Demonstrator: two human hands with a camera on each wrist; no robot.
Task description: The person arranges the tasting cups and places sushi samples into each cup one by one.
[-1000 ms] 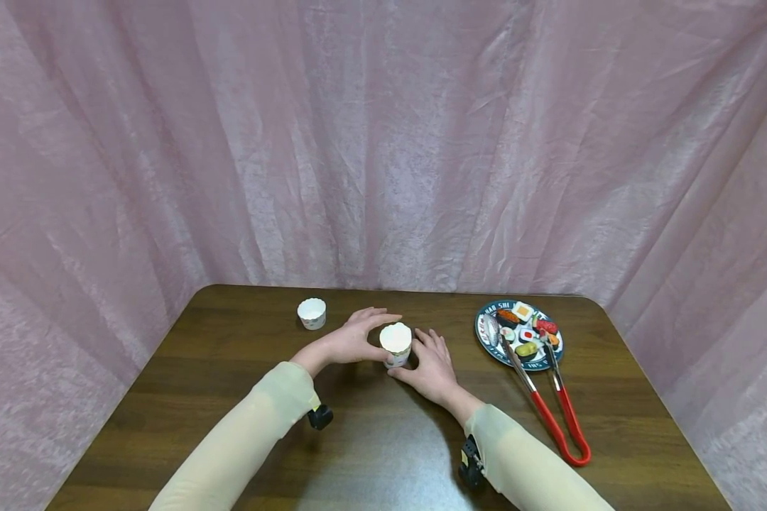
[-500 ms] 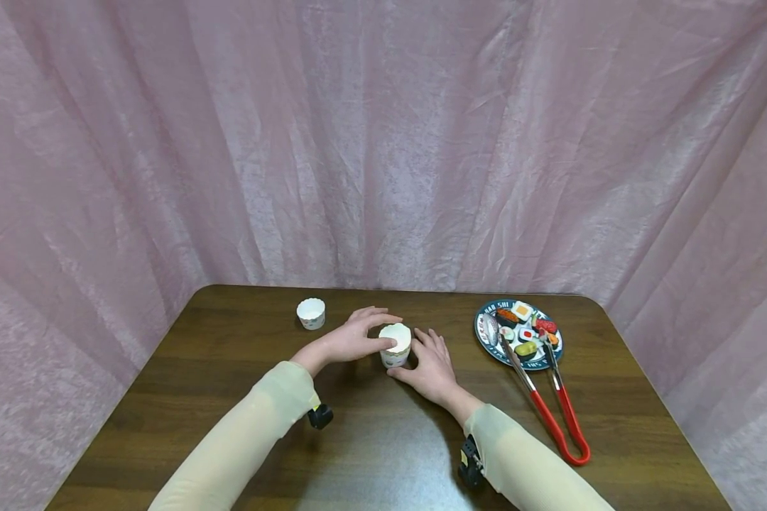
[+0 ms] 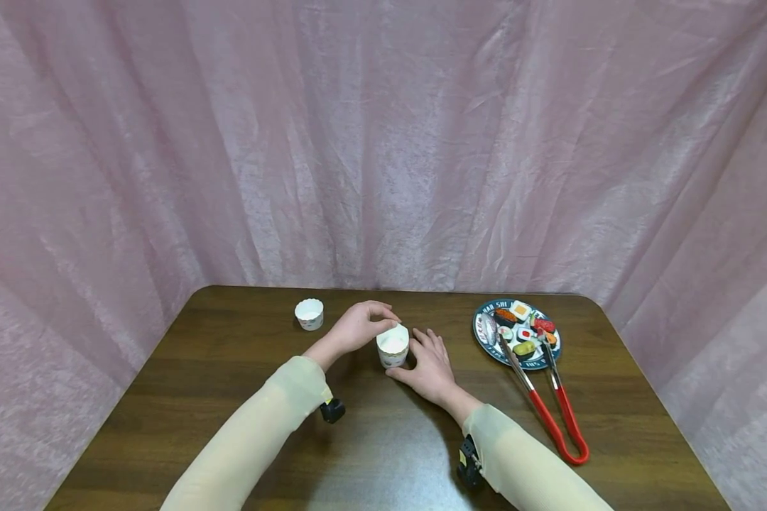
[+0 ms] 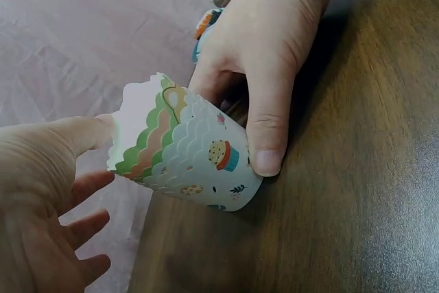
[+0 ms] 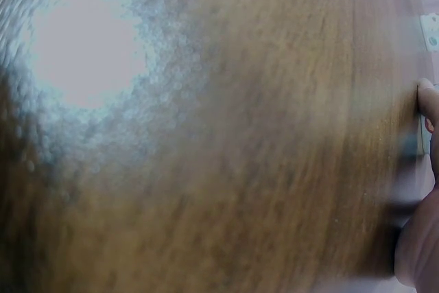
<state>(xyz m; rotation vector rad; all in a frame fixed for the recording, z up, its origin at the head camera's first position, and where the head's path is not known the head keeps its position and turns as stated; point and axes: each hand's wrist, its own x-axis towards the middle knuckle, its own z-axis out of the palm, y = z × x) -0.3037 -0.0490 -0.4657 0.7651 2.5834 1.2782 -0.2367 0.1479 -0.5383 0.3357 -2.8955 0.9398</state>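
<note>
A stack of nested paper baking cups (image 3: 393, 352) stands on the table between my hands. Scalloped rims in green, peach and white show in the left wrist view, and the outer cup (image 4: 199, 159) bears a cupcake print. At the top rim, my left hand (image 3: 360, 327) pinches the edge with thumb and forefinger; its other fingers hang loose. Low on the stack, my right hand (image 3: 430, 366) holds the base, thumb in front and fingers on the right side. Another white baking cup (image 3: 309, 315) stands apart to the left.
On the right lies a round plate (image 3: 481, 339) with several toy sushi pieces. Red-handled tongs (image 3: 552, 419) rest across it, handles toward the near side. A pink curtain (image 3: 383, 142) hangs behind the brown wooden table (image 3: 230, 376).
My left thumb has moved from the stack's front side over its mouth to the far rim, where it meets the forefinger. My left wrist has shifted slightly right; the right hand stays put.
</note>
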